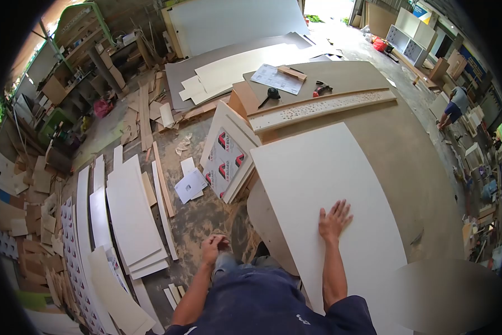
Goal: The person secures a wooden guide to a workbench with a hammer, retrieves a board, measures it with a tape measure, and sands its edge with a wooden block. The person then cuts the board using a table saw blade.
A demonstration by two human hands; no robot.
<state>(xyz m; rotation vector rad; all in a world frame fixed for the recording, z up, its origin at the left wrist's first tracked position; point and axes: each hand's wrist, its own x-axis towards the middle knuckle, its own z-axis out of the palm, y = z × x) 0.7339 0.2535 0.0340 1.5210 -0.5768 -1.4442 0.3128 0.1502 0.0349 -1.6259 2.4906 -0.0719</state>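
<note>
My right hand (334, 222) lies flat on a long white board (329, 173), its fingers spread. The board rests on a brown sheet-topped work table (424, 184). My left hand (214, 247) hangs low by my leg with curled fingers; whether anything is inside them is hidden. Past the board's far end lies a long wooden strip (323, 108) dotted with many small pieces. Behind that strip are a black tape measure (272, 94), a red and black tool (321, 88), and a printed sheet (279, 78) with a wooden block (291, 73) on it.
White panels (132, 206) lie stacked on the floor at left. Panels with printed film (226, 159) lean against the table. Papers (190, 186) and sawdust cover the floor between. Large pale sheets (234, 70) lie farther back. Another person (456, 106) bends over at far right.
</note>
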